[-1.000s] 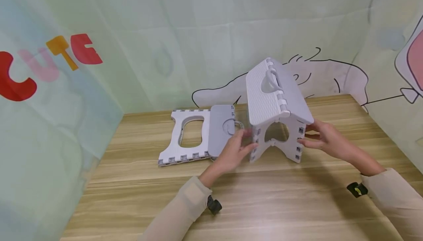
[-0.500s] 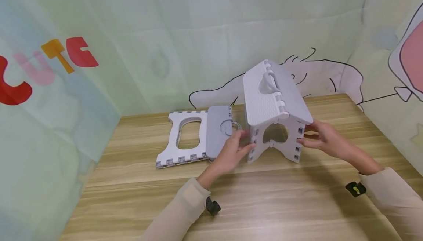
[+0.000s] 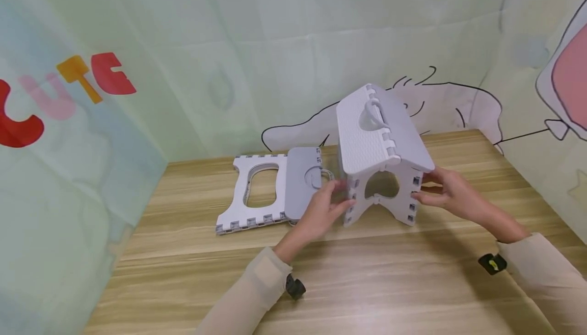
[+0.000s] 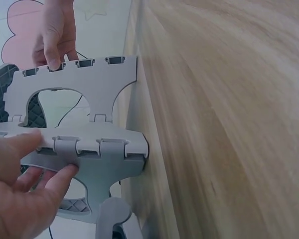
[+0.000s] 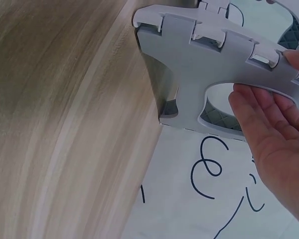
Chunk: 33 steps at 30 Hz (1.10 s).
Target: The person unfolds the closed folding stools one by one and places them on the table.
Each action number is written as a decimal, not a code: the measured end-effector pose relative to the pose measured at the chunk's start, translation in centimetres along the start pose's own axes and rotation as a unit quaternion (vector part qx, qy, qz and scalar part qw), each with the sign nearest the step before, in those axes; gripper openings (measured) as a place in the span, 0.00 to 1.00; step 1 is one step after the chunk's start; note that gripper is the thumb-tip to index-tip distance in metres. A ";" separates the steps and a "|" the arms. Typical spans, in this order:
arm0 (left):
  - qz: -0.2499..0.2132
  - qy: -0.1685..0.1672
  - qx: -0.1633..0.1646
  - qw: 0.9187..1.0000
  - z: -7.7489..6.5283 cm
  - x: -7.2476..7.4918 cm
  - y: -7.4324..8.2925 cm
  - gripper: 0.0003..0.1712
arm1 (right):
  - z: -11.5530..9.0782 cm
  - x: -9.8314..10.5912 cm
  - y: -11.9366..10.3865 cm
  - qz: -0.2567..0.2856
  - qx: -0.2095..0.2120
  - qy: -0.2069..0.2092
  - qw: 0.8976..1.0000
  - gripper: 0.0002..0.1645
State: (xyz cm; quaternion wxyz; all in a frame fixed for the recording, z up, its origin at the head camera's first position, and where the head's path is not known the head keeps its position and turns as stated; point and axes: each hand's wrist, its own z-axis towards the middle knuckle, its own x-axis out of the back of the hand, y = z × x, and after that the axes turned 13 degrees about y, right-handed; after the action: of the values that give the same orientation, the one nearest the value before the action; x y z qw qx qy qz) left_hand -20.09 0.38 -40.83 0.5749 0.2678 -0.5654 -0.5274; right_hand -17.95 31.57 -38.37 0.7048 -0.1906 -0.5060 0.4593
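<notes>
A partly unfolded grey-and-white folding step stool (image 3: 364, 146) stands on the table, its two seat halves peaked like a roof with the carry handle loop at the ridge. My left hand (image 3: 323, 210) grips the stool's left front leg edge, thumb in front and fingers behind. On the opposite side, my right hand (image 3: 454, 197) holds the right leg edge between thumb and fingers. In the right wrist view, the right fingers (image 5: 261, 114) reach into the oval opening of the side panel. The left wrist view shows the left thumb and fingers pinching the hinged edge.
A second folding stool (image 3: 261, 192), folded flat in grey and white, lies on the wood-grain table (image 3: 192, 268) just left of the standing one, close to my left hand. A printed curtain (image 3: 275, 59) hangs behind the table's back edge and along both sides.
The view shifts slightly, so everything sits a little further left in it. Both hands keep their hold, and the stool's peaked shape looks the same.
</notes>
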 end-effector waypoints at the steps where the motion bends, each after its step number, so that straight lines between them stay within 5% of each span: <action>1: -0.002 0.003 -0.001 1.000 0.0 0.0 -0.1 0.25 | 0.0 0.0 0.0 0.002 -0.003 0.001 1.000 0.32; 11: -0.021 0.010 -0.018 1.000 -0.1 0.3 -0.4 0.30 | -0.2 0.1 -0.1 0.018 -0.028 0.014 0.999 0.28; 19: 0.005 0.086 -0.045 0.995 0.2 1.0 -0.5 0.44 | -0.5 2.0 -0.5 -0.030 -0.087 0.019 0.996 0.39; 25: 0.031 0.111 -0.058 0.992 0.9 2.0 0.3 0.48 | -0.1 3.6 -0.9 -0.011 -0.065 0.042 0.997 0.44; 33: 0.043 0.113 -0.101 0.988 2.4 3.0 2.8 0.48 | 2.0 5.4 -2.9 -0.059 -0.046 0.047 0.996 0.35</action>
State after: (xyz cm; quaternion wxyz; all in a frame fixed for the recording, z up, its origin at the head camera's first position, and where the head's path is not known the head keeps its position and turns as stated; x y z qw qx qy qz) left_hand -22.03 -0.83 -36.66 0.6809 0.2416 -0.4517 -0.5234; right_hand -18.07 34.27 -32.54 0.7442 -0.2142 -0.5030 0.3837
